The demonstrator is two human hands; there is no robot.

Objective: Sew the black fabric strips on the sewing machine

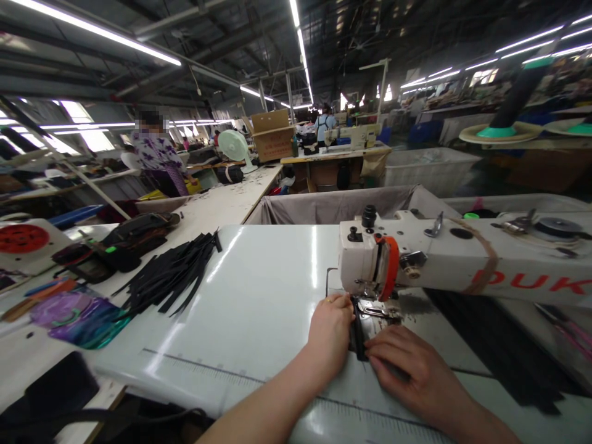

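A white sewing machine (435, 256) with red lettering stands on the right of the pale table. A narrow black strip (357, 336) lies at its needle plate, pointing towards me. My left hand (330, 330) is closed at the strip's left side, close to the presser foot, with its fingertips on the strip. From the right, my right hand (407, 361) pinches the strip's near end between thumb and fingers. Long black strips (499, 345) lie to the right, under and in front of the machine arm. More black strips (171, 271) are heaped on the table's left side.
A purple and teal pouch (78, 317) and a black bag (134, 237) lie at the left. Pink-handled scissors (571, 333) lie far right. Behind stand a green fan (235, 147), a cardboard box (272, 137) and a person in a patterned top (157, 151).
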